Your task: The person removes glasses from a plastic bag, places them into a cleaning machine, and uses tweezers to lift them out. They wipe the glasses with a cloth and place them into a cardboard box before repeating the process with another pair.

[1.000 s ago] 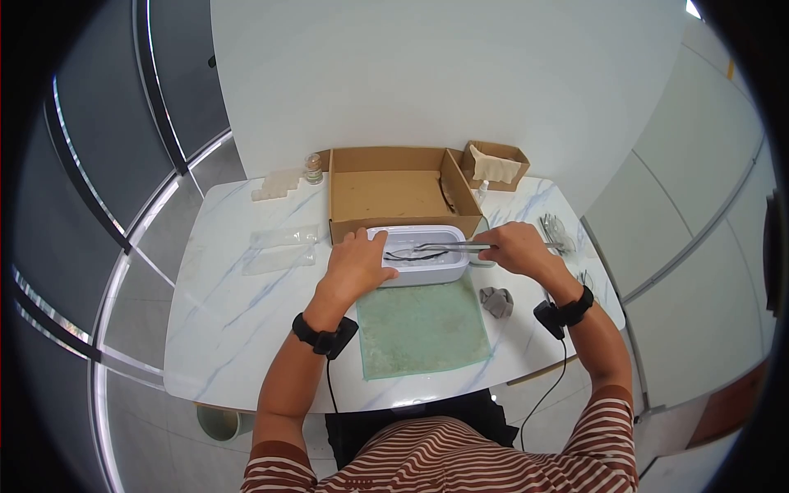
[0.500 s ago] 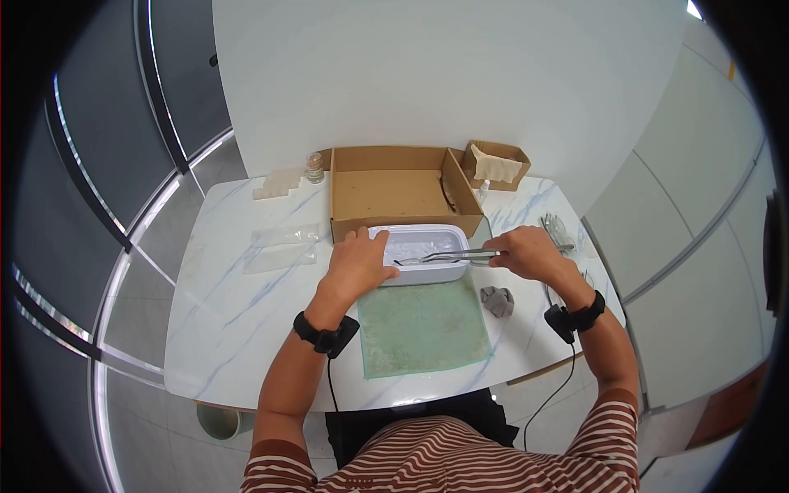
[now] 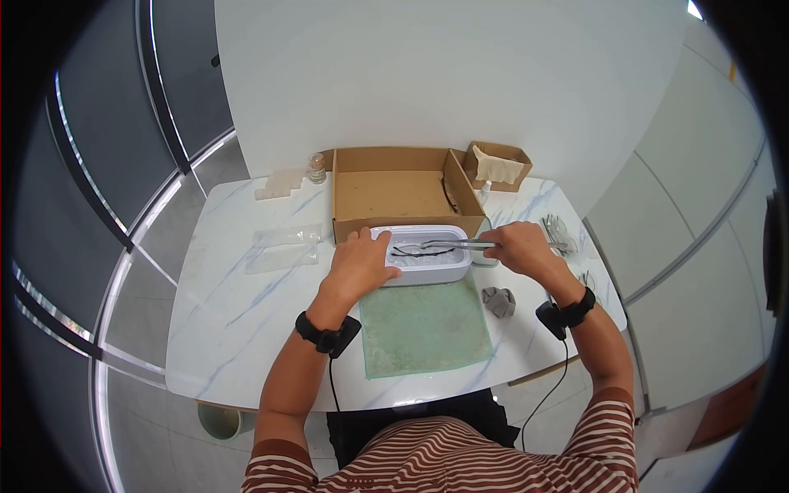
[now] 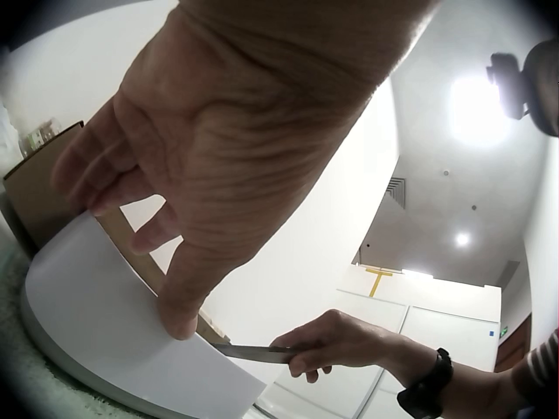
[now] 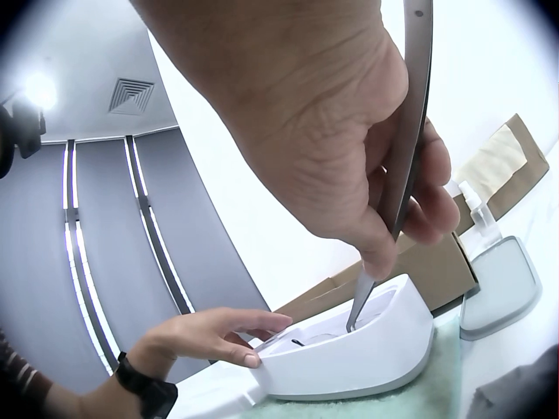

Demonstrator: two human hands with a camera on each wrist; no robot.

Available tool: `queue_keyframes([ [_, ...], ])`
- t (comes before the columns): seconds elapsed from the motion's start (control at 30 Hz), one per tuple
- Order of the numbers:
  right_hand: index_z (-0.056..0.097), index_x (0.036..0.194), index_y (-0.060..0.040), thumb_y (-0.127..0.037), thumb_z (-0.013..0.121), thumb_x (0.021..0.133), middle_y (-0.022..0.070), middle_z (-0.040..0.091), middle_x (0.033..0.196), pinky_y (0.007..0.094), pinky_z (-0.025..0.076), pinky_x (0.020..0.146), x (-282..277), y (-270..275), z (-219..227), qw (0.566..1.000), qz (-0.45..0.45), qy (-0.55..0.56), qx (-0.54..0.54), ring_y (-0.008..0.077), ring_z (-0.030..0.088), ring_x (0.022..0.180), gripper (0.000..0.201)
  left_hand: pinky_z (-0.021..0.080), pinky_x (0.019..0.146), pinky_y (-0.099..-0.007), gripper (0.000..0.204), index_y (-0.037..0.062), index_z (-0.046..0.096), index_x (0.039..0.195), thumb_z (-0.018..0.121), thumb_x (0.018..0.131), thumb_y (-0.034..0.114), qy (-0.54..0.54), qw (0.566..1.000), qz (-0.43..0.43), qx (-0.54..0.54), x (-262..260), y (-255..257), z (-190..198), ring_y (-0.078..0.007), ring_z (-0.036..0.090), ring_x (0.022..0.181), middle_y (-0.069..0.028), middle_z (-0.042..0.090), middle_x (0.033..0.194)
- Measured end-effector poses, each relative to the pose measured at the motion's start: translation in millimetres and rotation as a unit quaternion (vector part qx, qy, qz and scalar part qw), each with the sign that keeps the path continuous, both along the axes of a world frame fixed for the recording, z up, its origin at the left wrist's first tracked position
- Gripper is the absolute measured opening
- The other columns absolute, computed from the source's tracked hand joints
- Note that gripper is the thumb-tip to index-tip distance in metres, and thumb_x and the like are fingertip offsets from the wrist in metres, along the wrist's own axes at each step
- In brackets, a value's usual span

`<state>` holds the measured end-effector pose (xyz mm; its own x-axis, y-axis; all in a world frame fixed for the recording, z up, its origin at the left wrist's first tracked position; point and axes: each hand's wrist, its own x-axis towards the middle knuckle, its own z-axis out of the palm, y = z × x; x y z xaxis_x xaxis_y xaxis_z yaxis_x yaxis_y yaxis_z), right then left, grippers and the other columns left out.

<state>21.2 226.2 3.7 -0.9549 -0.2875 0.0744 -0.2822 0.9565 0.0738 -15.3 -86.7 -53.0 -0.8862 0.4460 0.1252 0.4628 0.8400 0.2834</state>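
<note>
Work apparently part-done: glasses (image 3: 427, 255) in tub (image 3: 431, 274), not yet out. Right hand (image 3: 526, 249) grasps tweezers (image 3: 470, 243); left hand (image 3: 353, 264), unclenched, braces tub's left end.

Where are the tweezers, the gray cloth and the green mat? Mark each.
Metal tweezers (image 5: 410, 131): right wrist view, flat shaft beside the palm.
Crumpled gray cloth (image 3: 498, 302): head view, middle of the bundle.
Green mat (image 3: 427, 333): head view, bare middle.
</note>
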Motion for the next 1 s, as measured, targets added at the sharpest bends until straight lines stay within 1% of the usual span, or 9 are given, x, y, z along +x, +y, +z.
queue_keyframes([
  [0.33, 0.079, 0.113, -0.0224, -0.030, 0.076, 0.087, 0.0132, 0.072, 0.079, 0.0453, 0.054, 0.070, -2.7, -1.9, -8.5, 1.000, 0.005, 0.008, -0.021, 0.0337, 0.070, 0.080, 0.028, 0.051, 0.097, -0.0474, 0.066, 0.0085, 0.059, 0.135, 0.082, 0.082, 0.039, -0.011, 1.000, 0.002, 0.001, -0.5, 0.6, 0.9, -0.0389, 0.061, 0.113, -0.0195, 0.061, 0.123],
  [0.63, 0.079, 0.109, -0.0201, -0.027, 0.075, 0.087, 0.0133, 0.071, 0.078, 0.0461, 0.053, 0.072, 13.6, -7.4, 8.4, 0.999, 0.014, -0.028, -0.024, 0.0344, 0.070, 0.079, 0.024, 0.051, 0.097, -0.0473, 0.065, 0.0084, 0.060, 0.134, 0.082, 0.081, 0.039, -0.002, 1.000, -0.001, 0.012, -1.2, 0.0, -2.0, -0.0390, 0.061, 0.113, -0.0196, 0.061, 0.121],
  [0.7, 0.079, 0.107, -0.0171, -0.024, 0.079, 0.084, 0.0132, 0.073, 0.083, 0.0441, 0.053, 0.071, 17.2, -7.5, 12.2, 0.999, 0.013, -0.025, -0.015, 0.0347, 0.069, 0.079, 0.024, 0.052, 0.097, -0.0473, 0.065, 0.0084, 0.060, 0.134, 0.082, 0.081, 0.039, -0.004, 1.000, -0.001, 0.010, -1.7, 0.0, -1.1, -0.0390, 0.061, 0.113, -0.0196, 0.061, 0.121],
  [0.9, 0.080, 0.106, -0.0169, -0.021, 0.079, 0.083, 0.0131, 0.073, 0.082, 0.0436, 0.054, 0.071, 20.4, -2.9, 15.5, 0.999, 0.016, -0.027, -0.015, 0.0344, 0.069, 0.078, 0.023, 0.052, 0.096, -0.0477, 0.065, 0.0083, 0.060, 0.133, 0.082, 0.081, 0.040, -0.005, 1.000, -0.002, 0.004, -2.6, 0.4, -2.4, -0.0392, 0.061, 0.112, -0.0197, 0.062, 0.120],
  [1.0, 0.080, 0.106, -0.0176, -0.023, 0.079, 0.084, 0.0124, 0.073, 0.082, 0.0436, 0.054, 0.071, 17.4, -2.0, 13.3, 1.000, 0.017, -0.013, -0.014, 0.0340, 0.069, 0.079, 0.023, 0.052, 0.096, -0.0477, 0.065, 0.0083, 0.061, 0.133, 0.082, 0.081, 0.040, -0.005, 1.000, -0.002, 0.003, -2.4, 0.1, -2.4, -0.0392, 0.061, 0.112, -0.0196, 0.062, 0.120],
])
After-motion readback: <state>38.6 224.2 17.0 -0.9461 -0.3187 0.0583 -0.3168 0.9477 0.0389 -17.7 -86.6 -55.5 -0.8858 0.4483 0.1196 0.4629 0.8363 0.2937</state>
